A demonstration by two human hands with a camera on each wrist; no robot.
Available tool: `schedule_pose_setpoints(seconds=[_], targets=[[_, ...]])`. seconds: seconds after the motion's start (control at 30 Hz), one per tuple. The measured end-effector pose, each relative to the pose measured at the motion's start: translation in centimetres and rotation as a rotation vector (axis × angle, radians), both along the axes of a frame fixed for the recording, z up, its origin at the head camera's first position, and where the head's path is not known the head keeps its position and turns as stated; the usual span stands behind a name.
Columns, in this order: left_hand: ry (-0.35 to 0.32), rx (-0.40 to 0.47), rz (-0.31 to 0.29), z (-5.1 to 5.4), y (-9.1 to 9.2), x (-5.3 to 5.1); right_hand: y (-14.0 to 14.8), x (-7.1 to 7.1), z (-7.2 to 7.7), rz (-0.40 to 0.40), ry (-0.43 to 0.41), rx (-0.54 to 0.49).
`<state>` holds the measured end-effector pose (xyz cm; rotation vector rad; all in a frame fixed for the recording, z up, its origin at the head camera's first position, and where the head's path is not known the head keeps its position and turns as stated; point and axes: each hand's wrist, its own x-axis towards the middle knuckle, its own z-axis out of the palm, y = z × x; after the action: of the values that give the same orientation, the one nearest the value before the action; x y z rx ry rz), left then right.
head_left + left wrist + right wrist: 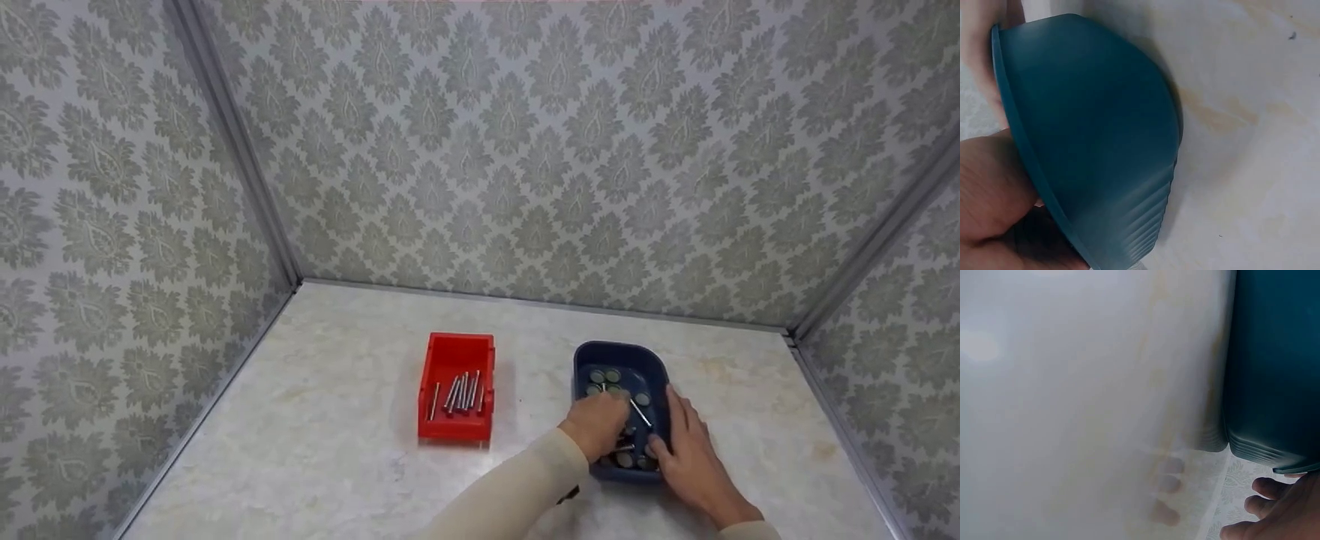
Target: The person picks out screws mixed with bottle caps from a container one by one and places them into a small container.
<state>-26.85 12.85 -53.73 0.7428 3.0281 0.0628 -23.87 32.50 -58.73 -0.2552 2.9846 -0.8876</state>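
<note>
In the head view a dark blue bin (619,476) stands on the right part of the table. It holds several round flat metal discs (643,400) and a few silver bolts, one of them a slanted bolt (640,413). My left hand (598,425) reaches over the near left rim into the bin, fingers bent downward. Its fingertips are hidden, so whether they pinch a bolt is unclear. My right hand (691,459) grips the bin's right wall, thumb over the rim and fingers outside. Both wrist views show the bin's outer wall (1089,112) close up.
To the left stands a red bin (455,429) with several silver bolts (465,391) lying in it. Patterned wall panels (510,187) enclose the pale marbled table (322,397) at the back and sides.
</note>
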Motion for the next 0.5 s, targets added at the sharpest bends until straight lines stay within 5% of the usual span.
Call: schedule_pose_setpoints(seconds=[0.17,0.5], targets=[[0.018,-0.078,0.019,-0.36,0.55,0.04,0.06,-0.04,0.01,0.000,0.003,0.005],[0.037,-0.103,0.014,-0.46,0.61,0.10,-0.03,0.03,-0.19,0.006,0.058,0.015]])
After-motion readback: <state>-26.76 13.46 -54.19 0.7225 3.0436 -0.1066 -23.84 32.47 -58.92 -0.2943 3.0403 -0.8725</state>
